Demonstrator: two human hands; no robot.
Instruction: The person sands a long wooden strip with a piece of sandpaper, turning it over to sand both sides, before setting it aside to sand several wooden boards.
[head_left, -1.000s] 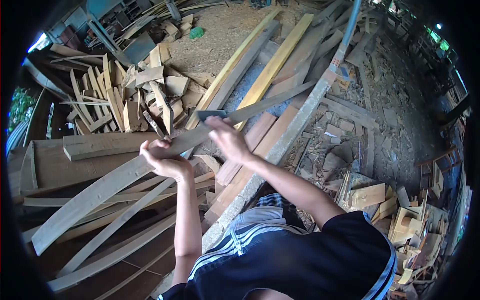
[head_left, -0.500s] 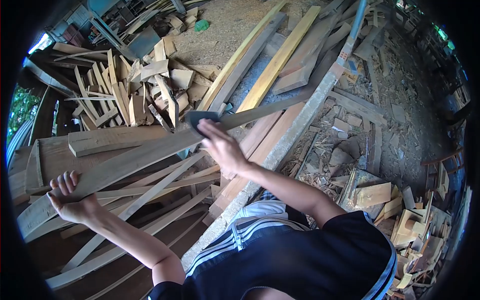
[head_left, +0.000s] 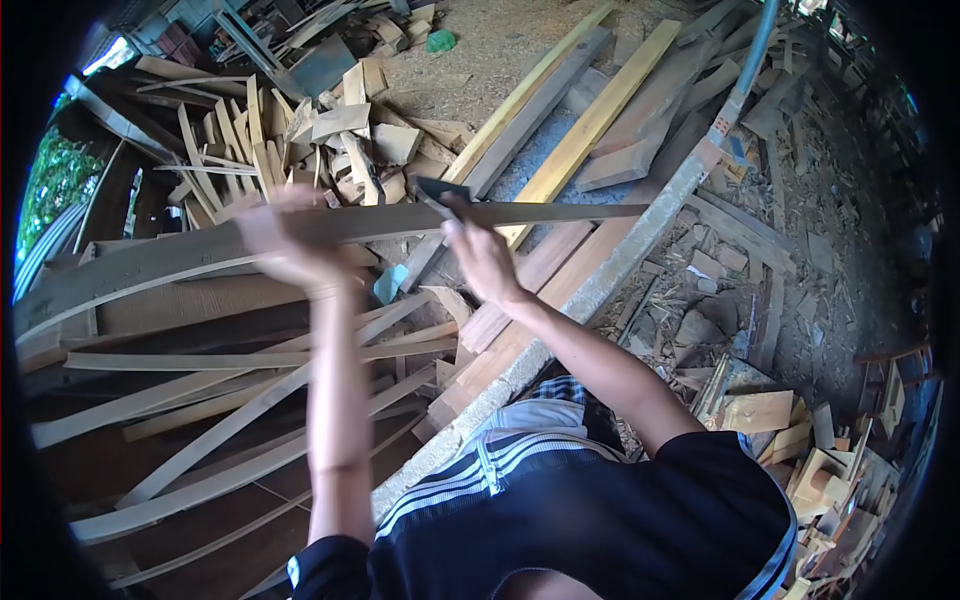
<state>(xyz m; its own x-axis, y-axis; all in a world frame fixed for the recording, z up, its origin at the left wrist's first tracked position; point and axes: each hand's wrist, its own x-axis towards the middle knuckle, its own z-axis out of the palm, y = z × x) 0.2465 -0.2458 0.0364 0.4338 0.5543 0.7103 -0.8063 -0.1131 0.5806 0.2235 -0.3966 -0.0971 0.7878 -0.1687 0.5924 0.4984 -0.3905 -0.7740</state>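
The left hand, blurred, grip unclear, has shifted inward along the long plank, leaving its near end unheld; the right hand grasps a dark flat piece.

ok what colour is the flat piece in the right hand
The flat piece is dark, nearly black; it shows best in the head view.

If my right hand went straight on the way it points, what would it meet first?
Beyond the dark flat piece in your right hand, probably the pile of wood offcuts, though depth is unclear; it might pass above.
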